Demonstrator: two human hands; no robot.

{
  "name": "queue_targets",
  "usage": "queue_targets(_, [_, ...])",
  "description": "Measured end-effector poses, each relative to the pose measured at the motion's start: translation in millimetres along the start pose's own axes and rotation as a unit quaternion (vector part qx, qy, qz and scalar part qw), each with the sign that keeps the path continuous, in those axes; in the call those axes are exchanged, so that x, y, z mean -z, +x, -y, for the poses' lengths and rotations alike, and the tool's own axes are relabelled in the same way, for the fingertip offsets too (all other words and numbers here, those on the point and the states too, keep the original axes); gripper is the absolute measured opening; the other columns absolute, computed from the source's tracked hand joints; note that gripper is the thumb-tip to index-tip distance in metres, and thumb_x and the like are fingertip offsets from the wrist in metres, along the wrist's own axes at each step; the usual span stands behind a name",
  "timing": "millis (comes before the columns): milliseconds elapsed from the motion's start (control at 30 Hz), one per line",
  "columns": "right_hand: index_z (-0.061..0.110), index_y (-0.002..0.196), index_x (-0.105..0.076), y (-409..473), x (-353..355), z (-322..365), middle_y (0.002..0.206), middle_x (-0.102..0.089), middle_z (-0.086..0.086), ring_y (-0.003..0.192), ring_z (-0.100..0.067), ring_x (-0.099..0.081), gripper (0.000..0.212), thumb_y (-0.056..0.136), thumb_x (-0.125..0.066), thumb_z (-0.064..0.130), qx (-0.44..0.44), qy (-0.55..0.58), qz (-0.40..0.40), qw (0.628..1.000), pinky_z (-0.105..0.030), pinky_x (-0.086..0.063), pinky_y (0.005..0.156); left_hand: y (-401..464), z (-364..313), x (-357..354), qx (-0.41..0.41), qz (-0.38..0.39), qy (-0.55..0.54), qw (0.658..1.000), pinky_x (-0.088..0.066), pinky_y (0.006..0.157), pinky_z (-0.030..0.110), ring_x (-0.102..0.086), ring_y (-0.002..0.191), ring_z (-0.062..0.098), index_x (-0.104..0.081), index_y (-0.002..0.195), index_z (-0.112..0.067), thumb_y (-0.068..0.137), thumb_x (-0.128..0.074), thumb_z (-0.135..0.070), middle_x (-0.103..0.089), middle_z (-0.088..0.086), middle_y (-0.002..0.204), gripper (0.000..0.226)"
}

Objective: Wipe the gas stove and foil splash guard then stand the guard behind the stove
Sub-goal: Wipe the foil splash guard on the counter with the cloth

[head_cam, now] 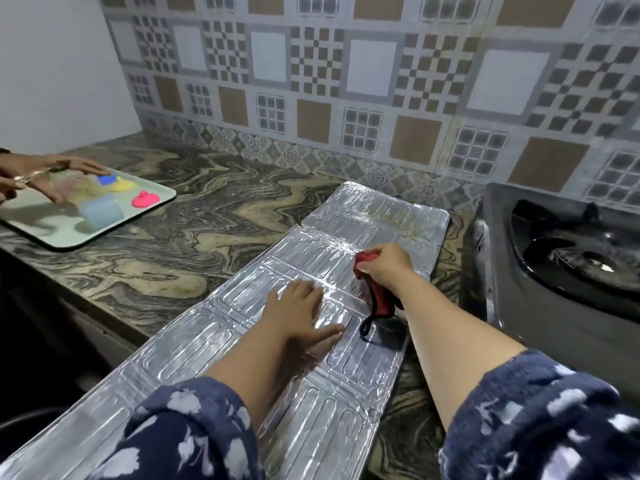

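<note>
Foil, thin and creased, is the risk: the foil splash guard (311, 271) lies flat beside the gas stove (561, 258), left hand (304, 306) spread open pinning it, right hand (384, 265) clenched around a red cloth (379, 296), so hard strokes may tear or buckle a panel.

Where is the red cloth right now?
The red cloth is bunched in the right hand, pressed on the flat foil guard, left of the stove.

The gas stove (561, 258) is cut off by the right edge. The near end of the foil splash guard (311, 244) is covered by sleeves and cropped at the bottom edge. Most of the red cloth (381, 299) is hidden under the right hand (384, 265).
</note>
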State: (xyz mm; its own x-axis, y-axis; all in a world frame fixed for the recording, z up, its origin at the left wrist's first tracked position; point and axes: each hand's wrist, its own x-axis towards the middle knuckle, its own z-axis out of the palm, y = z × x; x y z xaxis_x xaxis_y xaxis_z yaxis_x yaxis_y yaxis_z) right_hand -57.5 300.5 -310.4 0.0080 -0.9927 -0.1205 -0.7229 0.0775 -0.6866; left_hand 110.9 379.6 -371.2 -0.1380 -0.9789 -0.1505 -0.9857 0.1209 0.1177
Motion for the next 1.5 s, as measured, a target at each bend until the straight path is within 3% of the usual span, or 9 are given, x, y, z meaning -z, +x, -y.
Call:
queue_targets(333, [0.016, 0.116, -0.066, 109, -23, 21, 0.120, -0.066, -0.009, 0.112, -0.029, -0.059, 0.029, 0.088, -0.062, 0.023, 0.055, -0.037, 0.004, 0.998, -0.030, -0.045, 0.092, 92, 16, 19, 0.073, -0.015, -0.045, 0.996, 0.006, 0.116, 0.058, 0.012, 0.149, 0.015, -0.010, 0.153, -0.019, 0.087, -0.035, -0.069, 0.007, -0.002, 0.163, 0.087])
queue_targets(467, [0.022, 0.122, -0.063, 153, -42, 26, 0.127, -0.062, -0.006, 0.117, -0.030, -0.056, 0.034, 0.088, -0.060, 0.025, 0.124, -0.059, -0.012, 0.990, -0.039, -0.045, 0.102, 127, 22, 22, 0.074, -0.019, -0.031, 0.997, 0.009, 0.116, 0.058, 0.013, 0.149, 0.016, -0.007, 0.154, -0.018, 0.089, -0.030, -0.069, 0.008, 0.000, 0.162, 0.086])
queue_targets(633, [0.029, 0.149, -0.026, 176, -62, 13, 0.161, -0.011, 0.005, 0.148, -0.026, -0.011, 0.051, 0.099, -0.032, 0.040, 0.210, -0.284, 0.089, 0.931, -0.051, -0.013, 0.118, 140, 23, 2, 0.079, -0.044, -0.039, 0.995, 0.008, 0.118, 0.052, 0.009, 0.149, 0.013, -0.004, 0.154, -0.019, 0.085, -0.023, -0.074, 0.007, -0.001, 0.162, 0.091])
queue_targets(733, [0.035, 0.150, -0.019, 184, -69, 7, 0.162, -0.006, 0.009, 0.149, -0.018, 0.000, 0.051, 0.100, -0.022, 0.044, 0.243, -0.317, 0.084, 0.913, -0.051, -0.003, 0.119, 139, 23, -3, 0.081, -0.067, -0.032, 0.994, 0.009, 0.119, 0.050, 0.009, 0.149, 0.013, -0.004, 0.155, -0.021, 0.073, -0.005, -0.077, 0.008, -0.002, 0.162, 0.100])
queue_targets(900, [0.033, 0.149, -0.025, 221, -66, 7, 0.161, -0.014, 0.010, 0.149, -0.017, -0.007, 0.049, 0.100, -0.024, 0.040, 0.240, -0.317, 0.055, 0.916, -0.048, -0.006, 0.120, 140, 22, -2, 0.086, -0.082, -0.044, 0.992, 0.011, 0.119, 0.048, 0.012, 0.148, 0.011, -0.001, 0.154, -0.025, 0.077, -0.011, -0.075, 0.013, -0.005, 0.161, 0.093])
queue_targets(1200, [0.025, 0.149, -0.029, 264, -49, -5, 0.159, -0.020, 0.001, 0.146, -0.025, -0.017, 0.050, 0.099, -0.030, 0.033, 0.126, -0.300, -0.005, 0.946, -0.047, -0.017, 0.117, 141, 23, -2, 0.085, -0.081, -0.047, 0.992, 0.010, 0.119, 0.049, 0.011, 0.148, 0.010, -0.002, 0.154, -0.025, 0.079, -0.014, -0.075, 0.013, -0.006, 0.161, 0.091])
queue_targets(1300, [0.024, 0.140, -0.043, 258, -45, -3, 0.149, -0.039, -0.002, 0.135, -0.028, -0.029, 0.046, 0.094, -0.043, 0.020, 0.112, -0.279, -0.044, 0.953, -0.045, -0.025, 0.108, 146, 24, 6, 0.086, -0.067, -0.027, 0.994, -0.003, 0.118, 0.049, -0.007, 0.148, 0.015, -0.016, 0.151, -0.026, 0.071, -0.016, -0.079, -0.008, -0.003, 0.161, 0.096])
queue_targets(1400, [0.026, 0.140, -0.044, 252, -47, 5, 0.143, -0.046, -0.001, 0.130, -0.028, -0.034, 0.047, 0.094, -0.044, 0.016, 0.144, -0.254, -0.080, 0.953, -0.044, -0.028, 0.105, 163, 29, 22, 0.070, -0.061, 0.025, 0.995, -0.019, 0.112, 0.045, -0.028, 0.135, 0.020, -0.029, 0.141, -0.019, 0.061, -0.014, -0.086, -0.031, 0.003, 0.146, 0.106])
queue_targets(1500, [0.034, 0.146, -0.032, 252, -62, 16, 0.152, -0.036, 0.002, 0.136, -0.028, -0.031, 0.050, 0.097, -0.041, 0.026, 0.211, -0.283, -0.035, 0.935, -0.047, -0.027, 0.108, 179, 29, 27, 0.057, -0.028, 0.008, 0.998, -0.005, 0.119, 0.049, -0.006, 0.148, 0.022, -0.007, 0.153, -0.012, 0.066, -0.023, -0.089, -0.011, 0.007, 0.159, 0.117])
